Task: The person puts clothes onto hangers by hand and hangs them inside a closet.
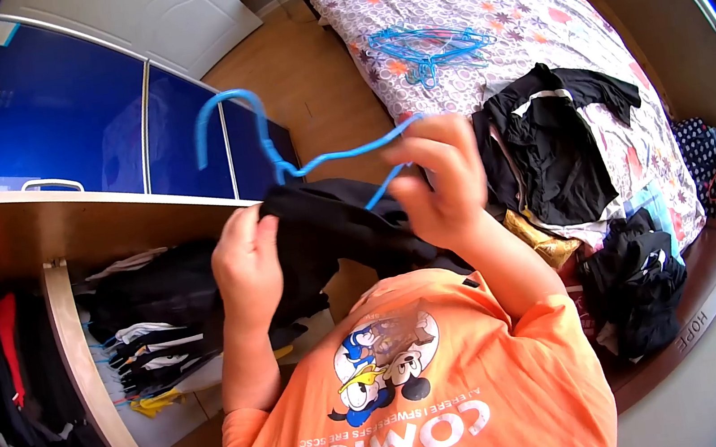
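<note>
My left hand (246, 265) is closed on the edge of a black garment (321, 219), just under the neck of a blue hanger (268, 145). The hanger's hook points up and to the left, and one arm of it slopes down into the dark cloth. My right hand (442, 176), slightly blurred, has its fingers bent round the far right end of the hanger. The black cloth hangs in front of my orange shirt (451, 383). Its folds hide the hanger's lower part and the garment's kind.
Left stands a wardrobe with blue doors (46, 120) and dark clothes (155, 295) hanging below. The bed (340, 18) at right holds several blue hangers (429, 44), a black garment with a white stripe (555, 143) and a dark clothes pile (638, 286) near its wooden footboard (703, 305).
</note>
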`<state>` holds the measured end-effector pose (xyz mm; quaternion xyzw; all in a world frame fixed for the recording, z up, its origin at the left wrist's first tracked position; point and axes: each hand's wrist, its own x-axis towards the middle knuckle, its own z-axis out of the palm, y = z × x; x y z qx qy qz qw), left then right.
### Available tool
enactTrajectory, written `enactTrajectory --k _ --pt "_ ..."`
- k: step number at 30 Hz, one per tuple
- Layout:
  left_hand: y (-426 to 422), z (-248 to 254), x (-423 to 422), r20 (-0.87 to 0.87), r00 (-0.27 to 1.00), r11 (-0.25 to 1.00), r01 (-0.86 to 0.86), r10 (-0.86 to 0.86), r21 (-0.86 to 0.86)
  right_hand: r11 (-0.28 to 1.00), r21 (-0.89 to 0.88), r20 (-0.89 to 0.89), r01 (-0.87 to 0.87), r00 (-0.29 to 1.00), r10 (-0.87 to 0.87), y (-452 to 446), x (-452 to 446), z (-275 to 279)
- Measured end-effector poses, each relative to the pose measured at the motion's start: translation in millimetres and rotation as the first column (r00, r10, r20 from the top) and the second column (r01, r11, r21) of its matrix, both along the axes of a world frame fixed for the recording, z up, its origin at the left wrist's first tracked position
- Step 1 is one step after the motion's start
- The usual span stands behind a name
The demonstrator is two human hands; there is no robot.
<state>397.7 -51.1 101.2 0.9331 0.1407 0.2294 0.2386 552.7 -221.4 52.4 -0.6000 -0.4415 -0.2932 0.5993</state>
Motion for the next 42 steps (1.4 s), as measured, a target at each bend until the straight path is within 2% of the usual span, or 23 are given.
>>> enactTrajectory --k 2,5,8,9,11,12,14,16,18,19,20,22,23,24,27,28,30,31,32,35,36,39,42 --pt "6.6 2.9 -10.5 0.026 0.999 0.995 -0.027 0.030 -0.094 0.996 0.087 -0.207 -0.006 0.978 0.024 -15.1 -12.7 -13.9" --pt "7.3 2.9 -17.4 0.073 0.996 0.988 -0.030 0.042 -0.151 0.956 -0.283 -0.538 -0.073 0.837 -0.095 -7.9 -26.1 -54.1" --pt "2.4 5.7 -21.5 0.065 0.998 0.991 -0.009 0.017 -0.134 0.886 -0.411 -0.693 -0.215 0.705 -0.150 7.7 -21.9 -108.5" --pt "1.3 5.6 -22.6 0.070 0.998 0.990 0.005 0.005 -0.142 0.886 -0.410 -0.694 -0.216 0.704 -0.150 11.3 -20.4 -115.8" --pt "0.0 6.4 -24.8 0.072 0.997 0.989 0.020 -0.009 -0.149 0.872 -0.192 -0.890 -0.450 0.455 0.039 19.1 -18.7 -126.0" --pt "-0.4 7.2 -25.6 0.079 0.996 0.991 0.041 -0.031 -0.125 0.873 -0.191 -0.891 -0.448 0.453 0.038 23.0 -18.2 -132.4" --pt "-2.6 9.6 -25.7 0.090 0.994 0.992 0.067 -0.058 -0.103 0.891 0.092 -0.945 -0.445 0.243 0.219 29.3 -13.1 -140.5" --pt "-6.2 12.3 -27.8 0.092 0.993 0.995 0.084 -0.080 -0.047 0.892 0.082 -0.954 -0.444 0.225 0.200 29.5 -4.4 -130.4" --pt "-5.9 11.2 -29.7 0.108 0.991 0.996 0.082 -0.077 -0.040 0.767 0.201 -0.975 -0.610 -0.047 0.218 25.6 1.4 -109.5" --pt "-5.2 11.0 -30.9 0.124 0.990 0.996 0.079 -0.074 -0.032 0.675 0.233 -0.963 -0.700 -0.071 0.259 21.6 2.8 -109.9" --pt "-4.2 11.3 -31.9 0.123 0.990 0.997 0.075 -0.071 -0.032 0.672 0.235 -0.963 -0.702 -0.073 0.260 20.8 2.3 -111.4" --pt "-2.3 11.4 -33.3 0.116 0.992 0.998 0.059 -0.055 -0.036 0.504 0.169 -0.956 -0.847 -0.017 0.293 20.2 -0.2 -116.1" --pt "-2.0 10.8 -33.7 0.115 0.992 0.998 0.058 -0.054 -0.037 0.507 -0.001 -0.954 -0.862 0.153 0.259 21.3 -1.7 -118.6" --pt "-1.7 10.0 -33.9 0.117 0.991 0.997 0.063 -0.059 -0.035 0.507 -0.001 -0.954 -0.862 0.153 0.258 22.4 -4.9 -119.3" --pt "0.4 5.7 -36.2 0.136 0.988 0.997 0.076 -0.072 -0.023 0.604 -0.116 -0.987 -0.789 0.158 0.017 25.2 -13.2 -113.5" --pt "1.6 4.8 -37.7 0.155 0.985 0.997 0.082 -0.079 -0.013 0.604 -0.116 -0.987 -0.789 0.157 0.016 24.5 -11.4 -115.7" --pt "2.5 11.5 -40.6 0.122 0.991 0.997 0.067 -0.062 -0.031 0.782 0.108 -0.983 -0.614 -0.181 -0.006 20.5 -1.4 -127.3" --pt "3.6 14.1 -42.8 0.089 0.995 0.998 0.051 -0.046 -0.047 0.822 0.314 -0.931 -0.475 -0.325 0.167 17.8 3.0 -137.7" --pt "6.3 12.1 -46.2 0.089 0.995 0.997 0.052 -0.048 -0.049 0.839 0.351 -0.916 -0.415 -0.337 0.216 15.6 11.6 -148.9" --pt "19.4 5.8 -57.6 0.047 0.998 0.999 0.038 -0.039 0.027 0.884 0.439 -0.875 -0.159 -0.298 0.381 9.7 23.1 -126.2" --pt "20.0 6.3 -60.0 0.047 0.998 0.999 0.044 -0.045 0.025 0.891 0.426 -0.889 -0.160 -0.259 0.378 6.5 32.1 -129.9" --pt "22.0 7.3 -63.3 0.026 0.997 0.996 0.068 -0.069 0.051 0.931 0.342 -0.939 -0.129 -0.088 0.333 -1.3 45.6 -131.4" --pt "17.2 14.6 -59.6 -0.067 0.993 0.995 0.097 -0.095 0.032 0.954 0.292 -0.928 -0.066 0.222 0.299 -6.1 56.1 -116.2"
